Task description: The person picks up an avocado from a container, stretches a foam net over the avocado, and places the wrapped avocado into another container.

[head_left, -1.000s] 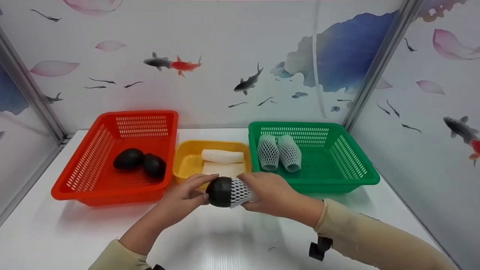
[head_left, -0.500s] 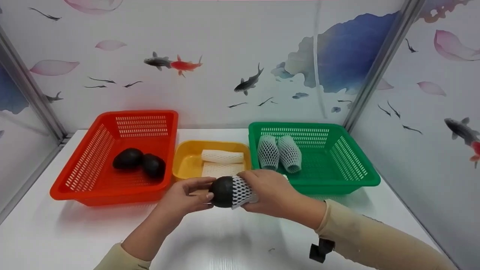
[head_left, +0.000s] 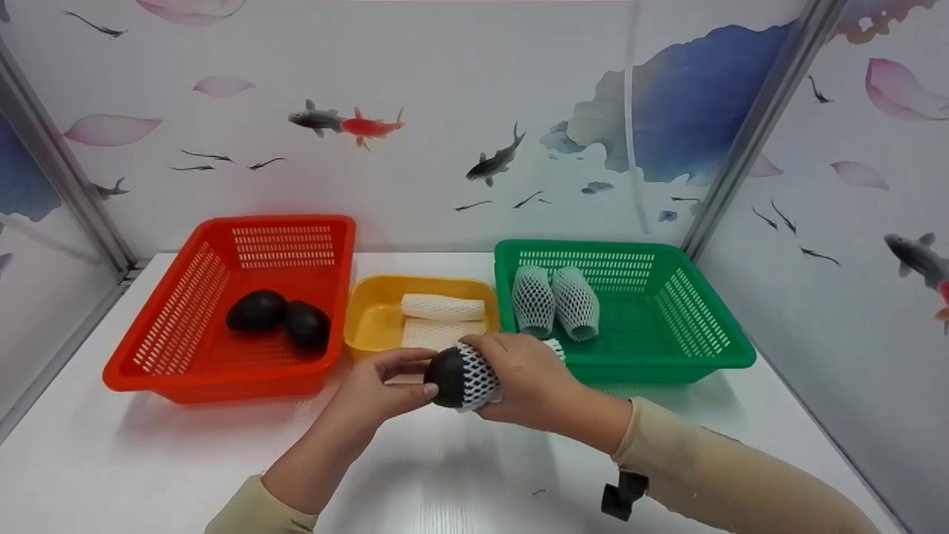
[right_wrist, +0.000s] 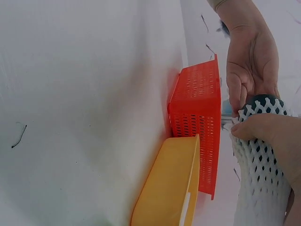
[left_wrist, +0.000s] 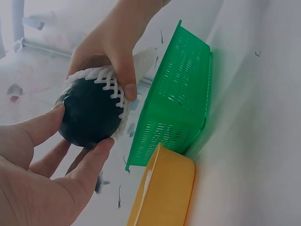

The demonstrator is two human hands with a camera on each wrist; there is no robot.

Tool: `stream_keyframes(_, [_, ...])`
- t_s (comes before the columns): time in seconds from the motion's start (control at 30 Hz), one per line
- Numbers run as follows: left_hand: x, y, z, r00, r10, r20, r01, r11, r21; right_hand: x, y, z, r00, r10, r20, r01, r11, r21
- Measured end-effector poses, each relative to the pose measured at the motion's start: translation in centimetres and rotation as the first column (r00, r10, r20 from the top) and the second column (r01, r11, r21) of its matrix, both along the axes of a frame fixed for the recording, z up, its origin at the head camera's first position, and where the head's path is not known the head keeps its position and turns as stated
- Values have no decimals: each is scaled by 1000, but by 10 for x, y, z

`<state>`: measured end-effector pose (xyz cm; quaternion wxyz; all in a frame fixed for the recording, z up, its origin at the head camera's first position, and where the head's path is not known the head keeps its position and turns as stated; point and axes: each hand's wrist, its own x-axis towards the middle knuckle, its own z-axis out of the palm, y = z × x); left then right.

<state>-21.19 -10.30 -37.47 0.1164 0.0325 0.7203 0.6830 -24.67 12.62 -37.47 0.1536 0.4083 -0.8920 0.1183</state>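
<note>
A dark, smooth avocado point(head_left: 445, 378) is partly inside a white foam net sleeve point(head_left: 480, 377), held above the table in front of the yellow basket. My left hand point(head_left: 371, 393) pinches its bare rounded end between thumb and fingertips, as the left wrist view shows on the avocado point(left_wrist: 89, 113). From the other side my right hand point(head_left: 534, 382) grips the sleeve, its thumb lying along the netting near the open edge. The sleeve's tail point(right_wrist: 263, 202) runs back beneath the right palm, and a bit of it shows past the knuckles in the head view.
Left stands a red basket point(head_left: 148, 334) holding two dark avocados point(head_left: 256, 311). A small yellow basket point(head_left: 367, 337) in the middle contains flat white net sleeves point(head_left: 443, 307). The green basket point(head_left: 667, 348) on the right has two sleeved fruits point(head_left: 533, 300). Printed walls enclose the table.
Both hands have shifted slightly right with the avocado. Less of its dark end shows outside the netting now, and the left fingers have spread a little apart.
</note>
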Motion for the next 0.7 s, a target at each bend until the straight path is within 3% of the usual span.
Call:
stream_keyframes(0.2, [0,6,-1,999,32,-8,-32,999,1,-1,-4,-3,1000,3,17,-2,1000,-24])
stream_keyframes(0.7, [-6,21,0,995,92,-41,-97,988,-119,-1,-15,-6,997,8,75,-1,996,-84])
